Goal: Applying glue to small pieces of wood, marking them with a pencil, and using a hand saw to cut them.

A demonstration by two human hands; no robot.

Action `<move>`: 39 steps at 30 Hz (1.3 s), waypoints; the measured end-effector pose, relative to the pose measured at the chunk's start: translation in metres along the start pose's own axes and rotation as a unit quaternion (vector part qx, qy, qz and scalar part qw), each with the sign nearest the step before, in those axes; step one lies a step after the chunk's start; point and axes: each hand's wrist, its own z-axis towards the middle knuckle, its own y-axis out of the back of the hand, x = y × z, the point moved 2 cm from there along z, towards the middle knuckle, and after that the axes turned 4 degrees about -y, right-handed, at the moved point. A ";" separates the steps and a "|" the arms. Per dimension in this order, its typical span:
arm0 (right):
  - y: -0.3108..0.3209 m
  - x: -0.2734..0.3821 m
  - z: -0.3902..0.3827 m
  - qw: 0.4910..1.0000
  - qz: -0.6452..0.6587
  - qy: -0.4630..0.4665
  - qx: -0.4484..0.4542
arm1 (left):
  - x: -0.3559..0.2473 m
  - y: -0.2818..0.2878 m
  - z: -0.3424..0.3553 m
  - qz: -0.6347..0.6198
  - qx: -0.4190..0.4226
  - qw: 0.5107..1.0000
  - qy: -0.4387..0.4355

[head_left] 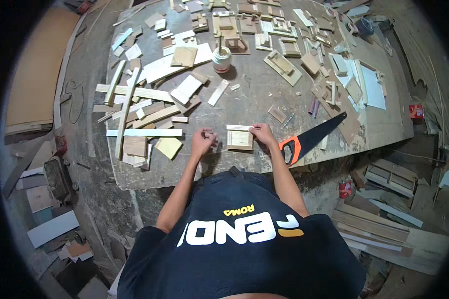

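Observation:
A small pale wooden block assembly (240, 140) lies flat near the table's front edge, with a thin wood strip (238, 127) along its far side. My right hand (262, 133) pinches the right end of that strip between thumb and fingers. To the left of the piece, my left hand (202, 141) hovers just over the tabletop. Its fingers are loosely bent and apart, and I see nothing in them. A handsaw (314, 137) with an orange and black handle rests right of my right hand, its dark blade pointing away to the right.
A glue jar (222, 60) with a brush in it stands farther back on the worn table (184, 167). Wood offcuts (147, 112) are piled at left. Several small wooden assemblies (283, 67) cover the far side. Scrap boards (374, 224) lie on the floor at right.

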 end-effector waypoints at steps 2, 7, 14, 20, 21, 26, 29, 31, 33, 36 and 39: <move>-0.002 0.008 0.004 0.993 -0.114 -0.002 -0.033 | 0.020 0.026 -0.012 0.081 -0.007 0.993 -0.084; 0.008 0.011 0.001 0.954 -0.214 0.112 -0.175 | 0.037 0.056 -0.061 0.032 -0.070 0.995 -0.066; -0.021 0.064 -0.019 0.944 -0.157 0.120 -0.262 | 0.078 0.105 -0.110 0.053 -0.154 0.986 -0.038; -0.152 0.116 -0.007 0.959 -0.165 0.218 -0.080 | 0.089 0.151 -0.127 -0.024 -0.194 0.981 -0.019; -0.177 0.122 -0.008 0.952 -0.198 0.228 -0.049 | 0.089 0.161 -0.128 -0.021 -0.200 0.979 -0.025; -0.269 0.151 -0.038 0.893 -0.329 0.303 -0.050 | 0.096 0.216 -0.138 0.015 -0.245 0.967 -0.067; -0.280 0.154 -0.039 0.845 -0.408 0.338 -0.073 | 0.097 0.245 -0.139 0.053 -0.267 0.959 -0.078; -0.272 0.157 -0.038 0.830 -0.399 0.380 -0.086 | 0.095 0.259 -0.141 0.001 -0.278 0.958 -0.075; -0.259 0.168 -0.045 0.828 -0.393 0.385 -0.105 | 0.094 0.282 -0.142 0.020 -0.292 0.953 -0.077; -0.224 0.187 -0.042 0.817 -0.385 0.405 -0.141 | 0.077 0.301 -0.132 0.043 -0.331 0.940 -0.073; -0.196 0.211 -0.046 0.792 -0.374 0.452 -0.170 | 0.068 0.324 -0.117 0.064 -0.376 0.917 -0.120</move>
